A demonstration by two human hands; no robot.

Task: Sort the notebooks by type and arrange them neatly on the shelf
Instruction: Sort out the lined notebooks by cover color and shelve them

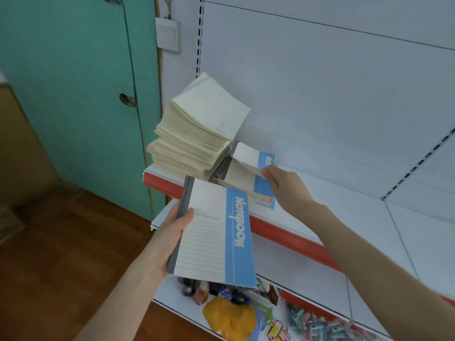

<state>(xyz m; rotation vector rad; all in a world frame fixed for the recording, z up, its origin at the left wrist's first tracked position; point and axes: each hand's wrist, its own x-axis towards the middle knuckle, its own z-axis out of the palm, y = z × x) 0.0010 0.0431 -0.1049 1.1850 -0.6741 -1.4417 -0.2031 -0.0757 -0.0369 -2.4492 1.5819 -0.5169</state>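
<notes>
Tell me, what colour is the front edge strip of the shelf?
Red: the shelf's front edge strip shows clearly in the head view.

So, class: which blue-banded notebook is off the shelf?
The notebook gripped in the left hand; the others lie on the shelf under the right hand.

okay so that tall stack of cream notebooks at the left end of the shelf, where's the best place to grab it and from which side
Probably low down, not at the top. The cream stack is fanned and leans, so its upper books would likely slide. Its right side is crowded by the blue notebooks that the right hand is handling. I would come from the front, over the shelf's red edge, with a hand on each side near the base, once the left hand is free.
</notes>
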